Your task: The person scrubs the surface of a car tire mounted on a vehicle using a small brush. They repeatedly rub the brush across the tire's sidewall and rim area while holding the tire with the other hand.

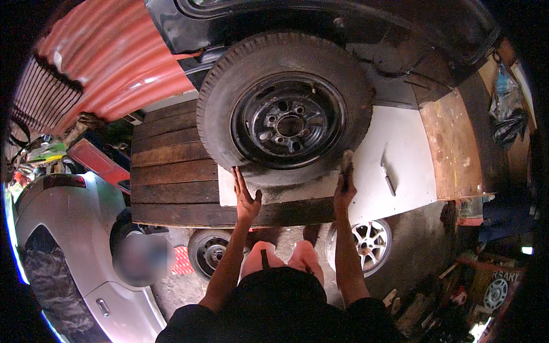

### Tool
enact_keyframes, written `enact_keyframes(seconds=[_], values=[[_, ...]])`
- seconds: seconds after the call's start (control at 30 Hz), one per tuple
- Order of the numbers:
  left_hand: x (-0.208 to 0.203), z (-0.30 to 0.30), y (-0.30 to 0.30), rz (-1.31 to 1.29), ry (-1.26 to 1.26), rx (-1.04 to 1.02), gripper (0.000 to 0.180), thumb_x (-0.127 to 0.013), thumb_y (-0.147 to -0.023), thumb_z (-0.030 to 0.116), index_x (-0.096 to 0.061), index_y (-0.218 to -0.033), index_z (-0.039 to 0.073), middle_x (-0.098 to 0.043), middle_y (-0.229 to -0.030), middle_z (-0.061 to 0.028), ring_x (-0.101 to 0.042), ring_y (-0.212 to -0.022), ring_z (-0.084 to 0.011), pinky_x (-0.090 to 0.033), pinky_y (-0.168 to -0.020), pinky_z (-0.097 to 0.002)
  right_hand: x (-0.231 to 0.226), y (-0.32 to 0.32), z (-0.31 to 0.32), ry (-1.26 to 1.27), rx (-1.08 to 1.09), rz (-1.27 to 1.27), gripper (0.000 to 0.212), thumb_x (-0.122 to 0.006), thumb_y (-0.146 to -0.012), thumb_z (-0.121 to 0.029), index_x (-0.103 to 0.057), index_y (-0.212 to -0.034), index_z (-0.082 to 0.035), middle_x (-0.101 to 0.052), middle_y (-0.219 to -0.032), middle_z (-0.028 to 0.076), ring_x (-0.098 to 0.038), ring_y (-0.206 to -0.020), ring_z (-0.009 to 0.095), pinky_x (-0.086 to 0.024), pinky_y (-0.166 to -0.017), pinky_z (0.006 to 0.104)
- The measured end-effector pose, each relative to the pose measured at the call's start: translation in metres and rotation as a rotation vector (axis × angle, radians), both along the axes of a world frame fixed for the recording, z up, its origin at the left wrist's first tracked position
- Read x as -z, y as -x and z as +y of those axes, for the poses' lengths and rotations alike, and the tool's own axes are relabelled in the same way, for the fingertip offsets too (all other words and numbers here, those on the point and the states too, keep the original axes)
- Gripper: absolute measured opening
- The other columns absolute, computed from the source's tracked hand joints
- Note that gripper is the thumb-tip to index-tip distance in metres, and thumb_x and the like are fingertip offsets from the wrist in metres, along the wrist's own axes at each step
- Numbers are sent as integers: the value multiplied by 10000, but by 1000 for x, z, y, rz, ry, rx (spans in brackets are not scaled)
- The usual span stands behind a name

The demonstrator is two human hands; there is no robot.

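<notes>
A large black tyre on a black steel wheel rim (pixel 337 128) stands on a white board (pixel 412 131) laid over a bench of dark wooden planks (pixel 166 154). The wheel's face is turned toward me, with its centre hole and lug holes showing. My left hand (pixel 246 200) is open, its straight fingers reaching to the tyre's lower left edge. At the lower right edge, my right hand (pixel 345 188) is also open, fingers stretched along the tyre's side. On the board to the right lies a slim tool with a dark handle (pixel 390 184); its kind is unclear.
Below the bench's near edge are a steel wheel with tyre (pixel 210 254) and a white spoked wheel (pixel 369 246). A silver car (pixel 103 257) is at the left, with a blurred patch beside it. Red corrugated sheeting (pixel 114 51) and a black panel (pixel 389 23) bound the far side.
</notes>
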State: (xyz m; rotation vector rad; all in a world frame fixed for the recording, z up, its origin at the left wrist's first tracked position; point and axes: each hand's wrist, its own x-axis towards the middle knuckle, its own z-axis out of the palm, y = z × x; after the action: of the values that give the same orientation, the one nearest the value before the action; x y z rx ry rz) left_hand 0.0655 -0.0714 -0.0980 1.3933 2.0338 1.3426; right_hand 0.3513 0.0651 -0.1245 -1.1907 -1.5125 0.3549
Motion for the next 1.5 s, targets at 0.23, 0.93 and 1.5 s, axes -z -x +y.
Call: enact_keyframes(seconds=[0.23, 0.93, 1.5], values=[[9, -1, -60, -75, -86, -75, 935, -622, -795, -15, -94, -1566, -3, -135, -1619, -257, -132, -1505, -401, -164, -1216, -448, 9, -5, 2, 305, -282, -201, 204, -580, -965, -141, -656, -1104, -12, -657, -955, 226, -644, -877, 405, -507, -756, 423], [-23, -27, -156, -159, -102, -335, 854, -584, -854, 18, -121, -1572, 24, -235, -1601, -231, -337, -1434, -397, -317, -1155, -462, -89, 5, 44, 693, -844, -734, 360, -463, -1042, -256, -565, -1386, -279, -672, -1049, 252, -676, -877, 413, -519, -751, 445], [-15, -23, -152, -205, -128, -401, 885, -596, -825, 21, -135, -1579, 55, -266, -1601, -197, -424, -1382, -389, -372, -1108, -464, -85, 58, 65, 299, -1057, -830, 347, -553, -971, -188, -648, -1299, -249, -691, -1094, 185, -670, -970, 371, -519, -851, 448]])
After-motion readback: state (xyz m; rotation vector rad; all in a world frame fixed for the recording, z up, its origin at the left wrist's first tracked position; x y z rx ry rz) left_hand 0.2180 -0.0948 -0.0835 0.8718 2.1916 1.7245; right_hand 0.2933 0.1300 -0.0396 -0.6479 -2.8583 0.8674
